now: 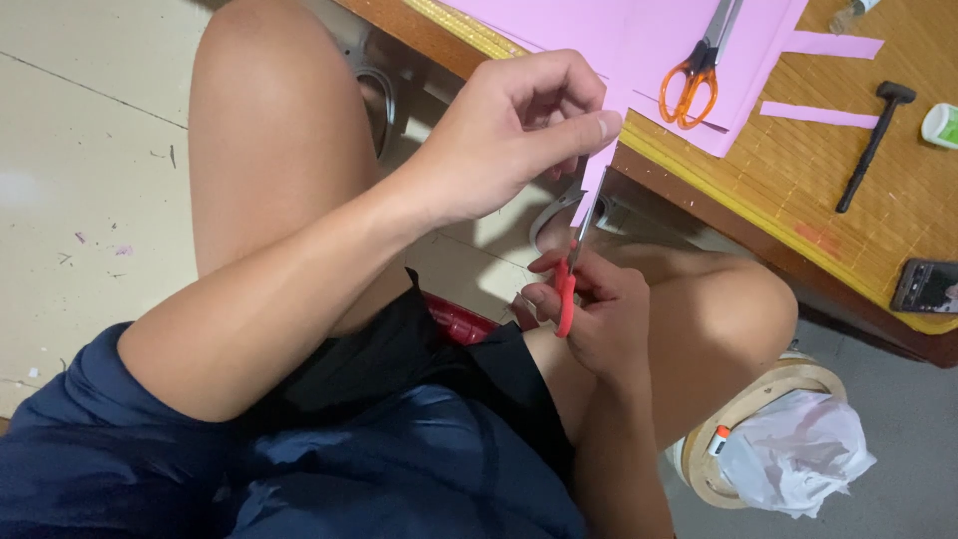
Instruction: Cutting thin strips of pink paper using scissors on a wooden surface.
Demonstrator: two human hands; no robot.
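My left hand pinches a narrow pink paper strip between thumb and fingers, holding it just below the table edge. My right hand grips red-handled scissors, whose blades point up and meet the lower end of that strip. Both hands work over my lap, between my bare knees.
A large pink paper sheet lies on the bamboo-mat table, with orange-handled scissors on it. Two cut pink strips, a small black hammer, a phone and a white glue bottle lie nearby. A wooden bin with a plastic bag stands at right.
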